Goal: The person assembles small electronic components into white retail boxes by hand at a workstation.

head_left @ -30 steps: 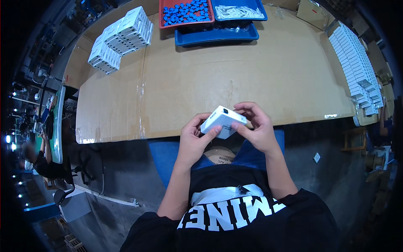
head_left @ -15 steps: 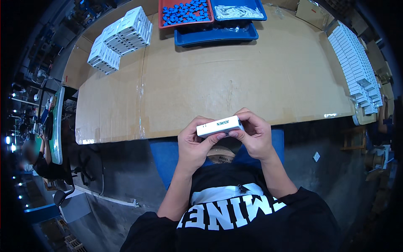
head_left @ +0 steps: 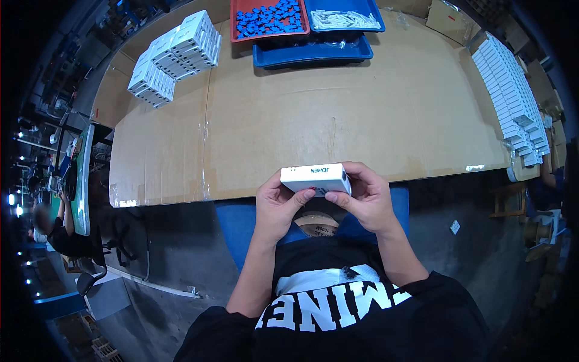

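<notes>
A small flat white box (head_left: pixel 316 175) with dark print along its edge is held between my two hands, just over the table's near edge. My left hand (head_left: pixel 278 204) grips its left end, thumb pressed on the side facing me. On the right end, my right hand (head_left: pixel 368 198) has its fingers behind the box and its thumb on the near face. A dark patch shows at the box's right end. The far face and most of my fingertips are hidden.
The cardboard-covered table (head_left: pixel 338 120) bears stacks of white boxes (head_left: pixel 181 51) at the far left and a long stack (head_left: pixel 509 90) at the far right. At the back stand a red tray (head_left: pixel 271 36) of blue parts, a blue tray (head_left: pixel 344 27) of white sticks and another blue tray (head_left: pixel 313 57).
Both hands have tilted the white box so that more of its near face shows. My thumbs have shifted slightly on it, and the grip stays two-handed.
</notes>
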`<state>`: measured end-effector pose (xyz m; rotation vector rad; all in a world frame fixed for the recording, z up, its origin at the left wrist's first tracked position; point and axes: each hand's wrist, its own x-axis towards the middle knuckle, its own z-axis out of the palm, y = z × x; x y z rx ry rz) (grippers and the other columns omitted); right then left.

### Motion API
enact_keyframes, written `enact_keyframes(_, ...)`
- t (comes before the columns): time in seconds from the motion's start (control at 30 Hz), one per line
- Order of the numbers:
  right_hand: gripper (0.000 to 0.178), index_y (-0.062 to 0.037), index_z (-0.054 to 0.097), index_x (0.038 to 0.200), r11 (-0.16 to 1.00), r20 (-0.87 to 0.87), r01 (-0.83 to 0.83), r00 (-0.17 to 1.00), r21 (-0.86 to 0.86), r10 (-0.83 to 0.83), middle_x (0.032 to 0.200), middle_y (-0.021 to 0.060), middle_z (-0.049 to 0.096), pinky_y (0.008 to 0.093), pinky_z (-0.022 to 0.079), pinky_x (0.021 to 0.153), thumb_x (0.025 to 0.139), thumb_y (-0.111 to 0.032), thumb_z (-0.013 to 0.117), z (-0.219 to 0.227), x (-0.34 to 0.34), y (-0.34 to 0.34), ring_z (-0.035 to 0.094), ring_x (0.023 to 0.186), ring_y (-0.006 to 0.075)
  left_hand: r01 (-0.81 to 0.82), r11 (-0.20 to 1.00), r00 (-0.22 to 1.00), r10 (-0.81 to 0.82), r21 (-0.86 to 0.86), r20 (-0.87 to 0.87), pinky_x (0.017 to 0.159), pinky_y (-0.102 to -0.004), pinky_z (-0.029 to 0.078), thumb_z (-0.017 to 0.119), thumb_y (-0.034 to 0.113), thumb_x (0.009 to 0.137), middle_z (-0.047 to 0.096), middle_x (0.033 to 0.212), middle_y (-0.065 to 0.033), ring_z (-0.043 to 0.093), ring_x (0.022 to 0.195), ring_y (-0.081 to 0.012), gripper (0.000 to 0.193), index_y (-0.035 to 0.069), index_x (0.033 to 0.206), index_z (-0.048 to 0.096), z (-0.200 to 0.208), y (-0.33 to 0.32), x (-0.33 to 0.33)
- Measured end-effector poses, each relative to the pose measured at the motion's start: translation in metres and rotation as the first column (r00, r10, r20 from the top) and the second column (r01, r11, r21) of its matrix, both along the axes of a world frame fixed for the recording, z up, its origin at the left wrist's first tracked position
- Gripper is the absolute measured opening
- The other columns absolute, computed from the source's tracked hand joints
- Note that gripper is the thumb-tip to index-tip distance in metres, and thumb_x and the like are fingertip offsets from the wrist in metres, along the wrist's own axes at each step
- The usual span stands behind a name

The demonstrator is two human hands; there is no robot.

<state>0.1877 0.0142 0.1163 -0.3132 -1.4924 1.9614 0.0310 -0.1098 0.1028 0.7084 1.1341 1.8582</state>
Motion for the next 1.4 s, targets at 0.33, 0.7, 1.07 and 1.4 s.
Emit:
enact_keyframes(0.33, 0.043, 0.0035, 0.064, 0.125, 0.918, 0.093, 0.209, 0.963, 0.338, -0.254, 0.116, 0.0144, 0.072, 0.0310, 0.059, 0.090, 0.085, 0.001, 0.079, 0.028, -0.013, -0.029, 0.073, 0.105, 0.0211, 0.045, 0.983, 0.909, -0.114, 0.176, 0.401, 0.095, -0.0335, 0.055, 0.080, 0.018, 0.091, 0.072, 0.116, -0.0049, 0.068, 0.110, -0.0176, 0.036, 0.005, 0.122, 0.066, -0.041, 0.001, 0.007)
enact_keyframes(0.7, 0.046, 0.0040, 0.066, 0.126, 0.836, -0.051, 0.380, 0.918, 0.396, -0.393, 0.123, 0.0177, 0.071, 0.0329, 0.057, 0.093, 0.084, -0.005, 0.083, 0.013, -0.017, -0.034, 0.070, 0.112, 0.0248, -0.138, 0.979, 0.946, 0.085, 0.151, 0.313, 0.112, -0.0382, 0.046, 0.072, 0.024, 0.099, 0.053, 0.147, -0.0155, 0.055, 0.133, -0.0258, 0.070, 0.008, 0.157, 0.037, 0.005, 0.028, 0.029)
enact_keyframes(1.07, 0.042, 0.0020, 0.067, 0.128, 0.957, -0.069, 0.221, 0.975, 0.186, -0.212, 0.127, 0.0193, 0.070, 0.0365, 0.057, 0.097, 0.088, -0.003, 0.079, 0.018, -0.019, -0.045, 0.068, 0.116, 0.0289, -0.028, 0.969, 0.955, -0.046, 0.245, 0.292, 0.098, -0.0364, 0.055, 0.071, 0.035, 0.096, 0.062, 0.121, -0.0080, 0.064, 0.115, -0.0206, 0.045, 0.004, 0.126, 0.057, -0.015, 0.002, 0.008)
enact_keyframes(1.4, 0.037, 0.0079, 0.065, 0.126, 0.798, -0.051, 0.270, 0.956, 0.539, -0.289, 0.118, 0.0182, 0.069, 0.0284, 0.059, 0.078, 0.091, -0.002, 0.073, 0.022, -0.016, -0.042, 0.070, 0.097, 0.0231, 0.028, 0.971, 0.952, -0.098, 0.238, 0.289, 0.092, -0.0342, 0.057, 0.065, 0.045, 0.097, 0.062, 0.118, -0.0066, 0.065, 0.107, -0.0177, 0.050, 0.006, 0.126, 0.055, -0.032, 0.004, 0.010)
